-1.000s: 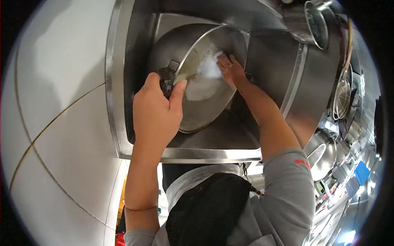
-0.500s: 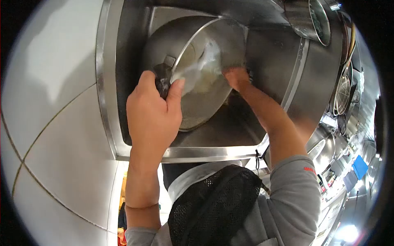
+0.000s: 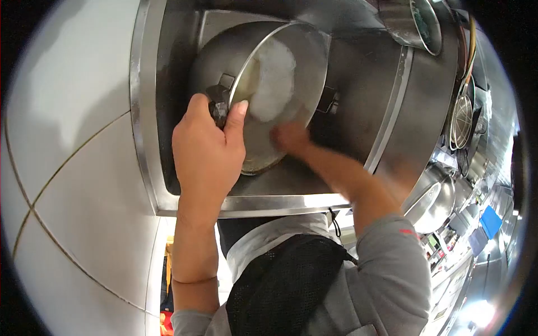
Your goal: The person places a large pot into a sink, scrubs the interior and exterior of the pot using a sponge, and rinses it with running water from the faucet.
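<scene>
A large metal pot (image 3: 308, 61) lies tilted in the sink, its mouth turned toward me and to the right. White suds (image 3: 273, 81) cover part of the inside. My left hand (image 3: 208, 143) is closed around the dark side handle (image 3: 218, 106) at the pot's left rim. Inside the lower part of the mouth, my right hand (image 3: 290, 137) is against or close to the inner wall. Motion smears its fingers, so whether it holds anything cannot be made out. The pot's other handle (image 3: 328, 99) sticks out on the right.
The steel sink (image 3: 280, 203) surrounds the pot. A metal container (image 3: 412, 25) stands at the upper right. Farther right are a wire strainer (image 3: 461, 120) and metal bowls (image 3: 431, 204). White tiles (image 3: 89, 213) lie to the left.
My right hand has moved from the pot's right rim down and left into its mouth, uncovering the right handle. The suds have shifted and look whiter. My left hand keeps its hold.
</scene>
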